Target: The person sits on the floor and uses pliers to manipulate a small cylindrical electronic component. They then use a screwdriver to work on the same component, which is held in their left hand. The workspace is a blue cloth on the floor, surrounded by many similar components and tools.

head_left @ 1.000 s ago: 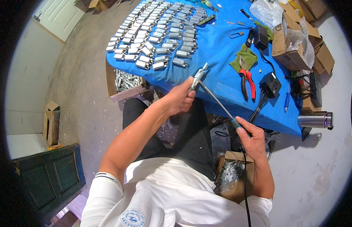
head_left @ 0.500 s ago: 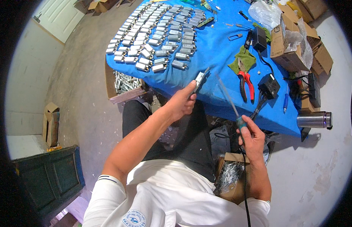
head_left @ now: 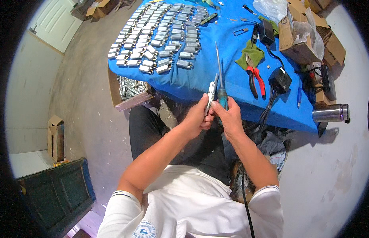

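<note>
My left hand (head_left: 198,115) is closed on a slim silver metal-cased part (head_left: 211,93), held tilted upward just off the table's front edge. My right hand (head_left: 229,119) wraps round the teal handle of a corded soldering iron (head_left: 223,97), its long thin shaft pointing up and away over the blue cloth. Both hands are close together, the right thumb beside the lower end of the part; whether it touches cannot be seen. Many similar silver metal-cased parts (head_left: 150,37) lie in rows on the blue cloth (head_left: 206,79) to the far left.
Red-handled pliers (head_left: 256,81) lie on a green cloth (head_left: 248,55) at right, near black power adapters (head_left: 279,79) with cables. A blue pen (head_left: 299,97) and steel flask (head_left: 330,113) are further right. Opened cardboard boxes (head_left: 297,45) stand behind; a box of metal pieces (head_left: 132,99) is below left.
My right hand has moved left and up toward my left hand, swinging the soldering iron more upright. My left hand has shifted slightly right and closer in with the part.
</note>
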The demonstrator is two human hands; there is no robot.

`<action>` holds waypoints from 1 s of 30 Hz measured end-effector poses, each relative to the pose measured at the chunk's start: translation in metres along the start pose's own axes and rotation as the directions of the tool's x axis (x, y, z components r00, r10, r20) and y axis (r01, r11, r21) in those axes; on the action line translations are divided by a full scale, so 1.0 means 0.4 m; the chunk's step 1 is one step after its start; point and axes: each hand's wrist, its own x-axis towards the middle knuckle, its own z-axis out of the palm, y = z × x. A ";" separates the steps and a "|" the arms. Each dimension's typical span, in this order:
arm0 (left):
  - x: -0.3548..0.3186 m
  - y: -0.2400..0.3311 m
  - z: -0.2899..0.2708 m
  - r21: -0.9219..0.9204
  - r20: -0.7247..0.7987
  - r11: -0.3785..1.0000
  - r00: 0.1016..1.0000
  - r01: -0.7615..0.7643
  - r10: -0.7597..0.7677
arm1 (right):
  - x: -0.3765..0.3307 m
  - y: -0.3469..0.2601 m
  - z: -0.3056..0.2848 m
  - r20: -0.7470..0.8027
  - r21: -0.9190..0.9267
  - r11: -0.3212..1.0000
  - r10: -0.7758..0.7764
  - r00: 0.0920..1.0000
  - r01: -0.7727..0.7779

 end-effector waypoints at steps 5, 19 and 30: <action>-0.002 -0.023 -0.005 -0.035 -0.008 0.999 1.000 -0.018 0.018 | 0.003 -0.013 0.003 0.092 0.200 0.977 0.052 0.994 -0.070; -0.025 -0.002 -0.098 -0.066 0.039 0.996 0.998 0.052 -0.049 | 0.009 -0.139 -0.083 0.390 0.120 0.969 0.152 0.908 -0.214; -0.028 0.074 -0.070 0.208 -0.003 0.977 0.999 -0.043 0.044 | 0.129 -0.216 -0.118 0.612 -0.375 0.923 0.320 0.723 -0.091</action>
